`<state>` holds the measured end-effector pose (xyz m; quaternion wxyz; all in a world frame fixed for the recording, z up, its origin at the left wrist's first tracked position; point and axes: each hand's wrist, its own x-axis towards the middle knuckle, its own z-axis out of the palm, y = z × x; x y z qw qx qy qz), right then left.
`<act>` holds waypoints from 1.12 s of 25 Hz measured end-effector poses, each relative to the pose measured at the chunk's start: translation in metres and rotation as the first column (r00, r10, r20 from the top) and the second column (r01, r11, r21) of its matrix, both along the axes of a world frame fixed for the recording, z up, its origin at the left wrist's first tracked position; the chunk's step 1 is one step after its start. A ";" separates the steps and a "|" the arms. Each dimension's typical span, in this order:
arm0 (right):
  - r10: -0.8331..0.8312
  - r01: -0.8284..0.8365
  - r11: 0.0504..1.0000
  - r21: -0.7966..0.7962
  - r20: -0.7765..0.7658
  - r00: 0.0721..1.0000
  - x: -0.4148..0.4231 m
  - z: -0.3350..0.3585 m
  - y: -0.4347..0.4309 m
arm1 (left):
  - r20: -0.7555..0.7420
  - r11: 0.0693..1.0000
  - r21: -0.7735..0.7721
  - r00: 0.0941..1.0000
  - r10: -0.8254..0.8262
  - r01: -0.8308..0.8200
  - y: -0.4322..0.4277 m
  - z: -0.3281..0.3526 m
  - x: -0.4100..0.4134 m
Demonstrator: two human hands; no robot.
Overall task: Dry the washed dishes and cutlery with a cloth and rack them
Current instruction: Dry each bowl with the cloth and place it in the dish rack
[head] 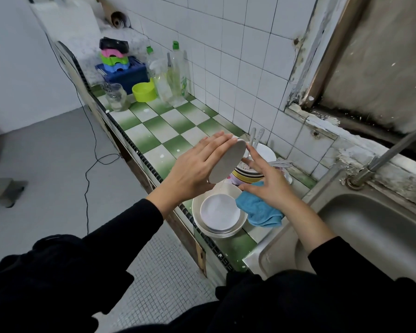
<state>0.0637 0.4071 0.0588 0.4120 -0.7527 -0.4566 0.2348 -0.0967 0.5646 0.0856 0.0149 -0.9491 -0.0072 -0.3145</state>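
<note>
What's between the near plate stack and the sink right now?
In the head view, the blue cloth lies crumpled between the plate stack and the sink, partly hidden by the right hand.

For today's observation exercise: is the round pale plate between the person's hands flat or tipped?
Tipped on edge. The round pale plate stands steeply between the left hand and right hand, with its underside towards the camera.
</note>
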 end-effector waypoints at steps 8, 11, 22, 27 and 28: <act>0.022 -0.022 1.000 0.003 0.013 1.000 -0.006 0.005 -0.011 | -0.016 0.996 0.085 0.999 0.030 -0.028 -0.013 0.005 -0.003; 0.036 -0.033 0.999 0.039 -0.063 0.997 -0.009 0.006 -0.013 | 0.020 0.996 0.087 1.000 0.008 -0.010 -0.021 0.010 -0.003; -0.292 0.560 0.762 0.325 -0.600 0.745 -0.026 0.094 -0.012 | 0.011 0.535 -0.840 0.981 0.193 -0.096 -0.039 0.009 -0.021; -0.095 0.114 0.964 0.242 -0.088 0.992 -0.060 0.109 0.002 | 0.078 0.525 -0.851 0.987 0.138 -0.006 -0.060 0.014 -0.017; 0.047 -0.053 0.995 0.088 0.068 0.997 -0.068 0.103 0.001 | 0.084 0.515 -0.857 0.986 0.146 -0.004 -0.062 0.016 -0.018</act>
